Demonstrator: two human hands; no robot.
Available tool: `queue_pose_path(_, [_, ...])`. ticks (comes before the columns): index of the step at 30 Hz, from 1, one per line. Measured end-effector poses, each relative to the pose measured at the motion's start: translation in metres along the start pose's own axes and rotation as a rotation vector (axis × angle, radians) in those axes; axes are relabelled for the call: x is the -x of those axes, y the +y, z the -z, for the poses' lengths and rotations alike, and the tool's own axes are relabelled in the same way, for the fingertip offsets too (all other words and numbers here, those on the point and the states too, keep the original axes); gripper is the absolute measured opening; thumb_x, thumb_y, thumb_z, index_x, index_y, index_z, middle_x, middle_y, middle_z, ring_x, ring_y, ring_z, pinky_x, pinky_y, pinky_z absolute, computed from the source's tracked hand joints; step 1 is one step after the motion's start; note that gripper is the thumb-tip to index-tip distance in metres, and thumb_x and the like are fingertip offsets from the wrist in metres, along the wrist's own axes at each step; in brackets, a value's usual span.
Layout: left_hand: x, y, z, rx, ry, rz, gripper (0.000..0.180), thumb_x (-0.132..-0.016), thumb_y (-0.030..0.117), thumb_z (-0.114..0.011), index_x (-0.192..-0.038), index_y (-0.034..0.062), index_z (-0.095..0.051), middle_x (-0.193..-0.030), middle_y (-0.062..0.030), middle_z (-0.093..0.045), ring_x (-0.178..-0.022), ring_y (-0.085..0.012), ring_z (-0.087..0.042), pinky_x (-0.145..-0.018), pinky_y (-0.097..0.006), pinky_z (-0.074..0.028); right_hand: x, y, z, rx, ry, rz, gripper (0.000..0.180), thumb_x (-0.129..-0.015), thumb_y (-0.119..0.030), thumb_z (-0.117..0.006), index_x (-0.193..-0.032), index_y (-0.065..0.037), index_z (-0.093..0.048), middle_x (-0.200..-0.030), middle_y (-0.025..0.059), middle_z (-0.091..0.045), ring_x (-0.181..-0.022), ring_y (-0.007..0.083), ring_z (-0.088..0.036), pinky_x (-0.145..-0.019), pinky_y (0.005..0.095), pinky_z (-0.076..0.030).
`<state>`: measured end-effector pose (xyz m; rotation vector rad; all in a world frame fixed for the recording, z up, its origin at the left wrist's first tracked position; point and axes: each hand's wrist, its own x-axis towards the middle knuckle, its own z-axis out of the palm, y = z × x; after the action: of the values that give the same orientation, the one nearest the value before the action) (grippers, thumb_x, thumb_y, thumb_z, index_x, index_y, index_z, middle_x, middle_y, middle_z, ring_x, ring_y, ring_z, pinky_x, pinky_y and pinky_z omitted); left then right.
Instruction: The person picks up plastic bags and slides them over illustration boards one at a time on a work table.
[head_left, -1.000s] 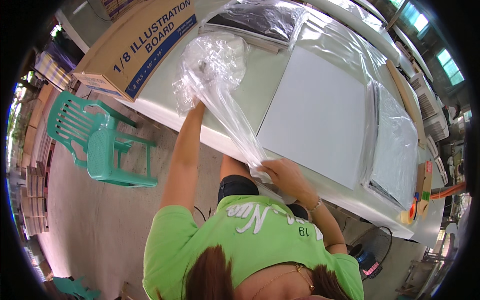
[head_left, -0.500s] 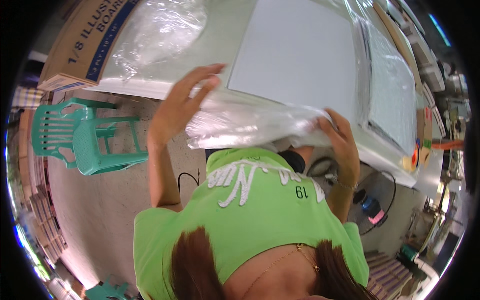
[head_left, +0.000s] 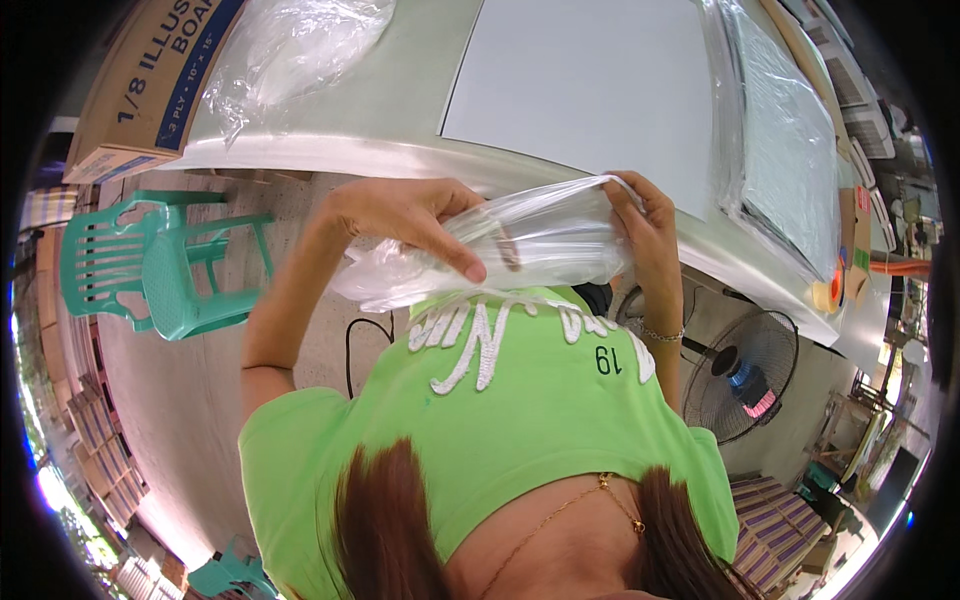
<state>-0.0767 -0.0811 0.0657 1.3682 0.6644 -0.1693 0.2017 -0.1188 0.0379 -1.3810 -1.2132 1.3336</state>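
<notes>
Pale counter. Clear plastic bag just off its near edge: R hand pinching rim, L hand at L end, grip unclear. Prob. v. light, limp, slippery; hold by rim.

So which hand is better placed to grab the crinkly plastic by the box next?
Probably the left hand: it is nearer the crinkly plastic beside the box. The right hand is farther off, its fingers pinching the edge of the other clear plastic, which the left touches too.
</notes>
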Motion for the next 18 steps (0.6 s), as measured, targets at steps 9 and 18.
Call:
queue_pose_path(9, [0.017,-0.047,0.043,0.376,0.517,-0.168,0.053,-0.075,0.031,-0.076,-0.114,-0.0015,-0.062,-0.108,-0.0112,-0.063,-0.102,-0.0119,-0.054,-0.087,-0.024,-0.044,0.004,0.059,0.045,0.237,0.255,-0.072,0.020,-0.091,-0.020,-0.060,-0.092,-0.002,-0.067,-0.068,-0.0078,-0.049,-0.057,0.0001,-0.035,-0.049,0.0179,-0.027])
queue_pose_path(18, [0.027,-0.025,0.057,0.356,0.606,-0.133,0.063,-0.080,0.047,-0.066,-0.118,-0.0023,-0.055,-0.105,-0.0090,-0.063,-0.087,-0.0115,-0.062,-0.075,-0.024,-0.051,0.010,0.088,0.062,-0.056,0.329,-0.104,0.023,-0.092,-0.024,-0.060,-0.093,-0.001,-0.065,-0.078,-0.0061,-0.056,-0.068,0.0007,-0.044,-0.058,0.0144,-0.033])
